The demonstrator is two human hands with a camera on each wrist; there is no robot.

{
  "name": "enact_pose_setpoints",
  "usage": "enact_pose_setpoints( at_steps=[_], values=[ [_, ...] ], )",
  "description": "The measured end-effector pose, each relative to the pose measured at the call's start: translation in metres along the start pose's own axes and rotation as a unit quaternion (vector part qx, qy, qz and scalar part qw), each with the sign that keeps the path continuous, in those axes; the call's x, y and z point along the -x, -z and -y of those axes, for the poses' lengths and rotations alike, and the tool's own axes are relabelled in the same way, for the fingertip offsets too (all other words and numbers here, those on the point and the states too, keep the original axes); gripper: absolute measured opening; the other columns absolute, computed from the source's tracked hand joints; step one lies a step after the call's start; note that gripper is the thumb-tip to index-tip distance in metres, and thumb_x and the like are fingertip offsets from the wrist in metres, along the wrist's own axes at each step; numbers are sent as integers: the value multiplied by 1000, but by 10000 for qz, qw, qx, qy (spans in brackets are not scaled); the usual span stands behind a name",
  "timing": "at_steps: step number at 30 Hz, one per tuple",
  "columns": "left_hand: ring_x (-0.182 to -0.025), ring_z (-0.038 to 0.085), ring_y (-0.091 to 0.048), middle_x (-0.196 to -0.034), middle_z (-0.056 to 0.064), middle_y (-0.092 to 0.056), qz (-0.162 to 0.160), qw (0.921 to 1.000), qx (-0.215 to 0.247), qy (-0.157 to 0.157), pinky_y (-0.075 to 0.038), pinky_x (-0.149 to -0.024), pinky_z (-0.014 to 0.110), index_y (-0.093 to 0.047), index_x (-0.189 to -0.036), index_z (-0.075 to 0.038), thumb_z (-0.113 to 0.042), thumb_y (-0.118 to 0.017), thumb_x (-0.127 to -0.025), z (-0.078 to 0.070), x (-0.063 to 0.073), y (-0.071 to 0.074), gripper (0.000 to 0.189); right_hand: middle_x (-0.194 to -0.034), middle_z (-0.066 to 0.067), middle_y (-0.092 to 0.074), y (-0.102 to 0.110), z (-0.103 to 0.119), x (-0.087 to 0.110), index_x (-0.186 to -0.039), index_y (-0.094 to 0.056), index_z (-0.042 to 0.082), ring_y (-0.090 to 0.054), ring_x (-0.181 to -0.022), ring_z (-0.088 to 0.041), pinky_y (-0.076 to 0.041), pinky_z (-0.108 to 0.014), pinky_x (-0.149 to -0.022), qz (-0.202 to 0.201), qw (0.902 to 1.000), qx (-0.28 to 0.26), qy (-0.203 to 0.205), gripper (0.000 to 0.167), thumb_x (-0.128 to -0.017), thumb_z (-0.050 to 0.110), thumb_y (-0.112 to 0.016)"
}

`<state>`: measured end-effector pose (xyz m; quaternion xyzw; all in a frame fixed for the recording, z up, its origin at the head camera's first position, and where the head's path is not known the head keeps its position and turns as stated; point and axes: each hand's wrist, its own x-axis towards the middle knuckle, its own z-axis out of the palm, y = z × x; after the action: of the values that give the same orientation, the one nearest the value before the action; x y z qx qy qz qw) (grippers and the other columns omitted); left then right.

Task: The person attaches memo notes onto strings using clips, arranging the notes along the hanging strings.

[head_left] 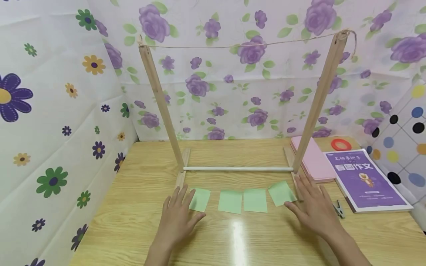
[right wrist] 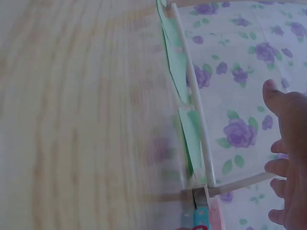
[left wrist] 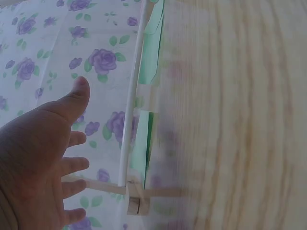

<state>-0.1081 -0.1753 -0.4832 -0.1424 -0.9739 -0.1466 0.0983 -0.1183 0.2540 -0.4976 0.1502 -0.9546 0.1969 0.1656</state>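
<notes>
Green paper squares lie in a row on the table: a leftmost square point(head_left: 200, 200), two middle squares point(head_left: 230, 201) point(head_left: 255, 200), and a tilted rightmost square point(head_left: 281, 193). My left hand point(head_left: 177, 218) is spread beside the leftmost square, its fingers overlapping that paper's edge in the head view. By the rightmost square is my right hand point(head_left: 314, 208), fingers extended and thumb near the paper's lower corner. Neither hand holds anything. Both wrist views show a hand with fingers apart, left point(left wrist: 43, 158) and right point(right wrist: 290, 158); whether either touches the table cannot be told.
Behind the papers stands a wooden frame point(head_left: 317, 99) with a white rod point(head_left: 237, 169) low across it and a string point(head_left: 233, 47) tied between its post tops. At right are a pink case point(head_left: 314, 159), a purple book point(head_left: 367, 181), a red ring point(head_left: 341, 144) and a clip point(head_left: 339, 209).
</notes>
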Motion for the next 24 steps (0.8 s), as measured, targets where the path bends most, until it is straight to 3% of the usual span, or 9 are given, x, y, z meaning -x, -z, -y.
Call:
enact_pose_setpoints(
  at_steps=[5, 10, 15, 17, 19, 21, 24],
  values=[
    [-146, 44, -31, -160, 19, -35, -41, 9999, 112, -41, -29, -114, 69, -50, -148, -9, -53, -72, -90, 4, -2, -1, 76, -158, -25, -35, 4, -5, 0, -161, -26, 11, -27, -147, -45, -20, -65, -119, 154, 9993, -272, -209, 88, -94, 47, -70],
    [-143, 45, -37, -156, 21, -41, -38, 9994, 312, -131, -32, -113, 67, -51, -146, -8, -51, -72, -91, 9, -3, -2, 74, -158, -25, -35, 7, -13, 1, -160, -29, 13, -36, -138, -54, -33, -75, -105, 385, 9969, -611, -305, 85, -94, 45, -71],
    [-140, 42, -41, -150, 20, -47, 3, 9975, 675, -199, -34, -113, 66, -52, -145, -7, -42, -74, -93, 19, -12, -5, 67, -149, -27, -46, 12, -25, 6, -151, -45, 6, -47, -126, -58, -42, -77, -93, 345, 9965, -673, -360, 76, -91, 42, -76],
    [-138, 42, -44, -148, 20, -50, -7, 9964, 804, -262, -36, -113, 65, -52, -145, -5, -38, -75, -93, 25, -19, -7, 66, -138, -26, -56, 15, -30, 7, -143, -54, 3, -57, -115, -53, -50, -71, -86, 286, 9976, -533, -339, 71, -89, 41, -79],
    [-136, 41, -46, -146, 21, -51, -2, 9952, 919, -345, -39, -112, 63, -52, -145, -4, -34, -76, -92, 30, -28, -9, 65, -121, -21, -66, 18, -36, 8, -135, -60, 1, -67, -95, -39, -59, -53, -74, 305, 9981, -414, -333, 66, -86, 40, -82],
    [-136, 40, -47, -146, 20, -51, 110, 9942, 1008, -369, -40, -112, 59, -52, -145, -4, -32, -77, -92, 34, -35, -9, 65, -107, -15, -71, 19, -43, 8, -127, -66, 1, -66, -80, -25, -58, -40, -63, 449, 9979, -292, -351, 61, -84, 40, -83],
    [-137, 37, -47, -147, 18, -51, 310, 9935, 1051, -306, -41, -113, 55, -52, -145, -5, -28, -79, -91, 38, -44, -10, 64, -96, -5, -72, 19, -52, 7, -118, -70, 2, -62, -74, -16, -56, -36, -60, 815, 9954, -249, -445, 57, -80, 42, -86]
  ],
)
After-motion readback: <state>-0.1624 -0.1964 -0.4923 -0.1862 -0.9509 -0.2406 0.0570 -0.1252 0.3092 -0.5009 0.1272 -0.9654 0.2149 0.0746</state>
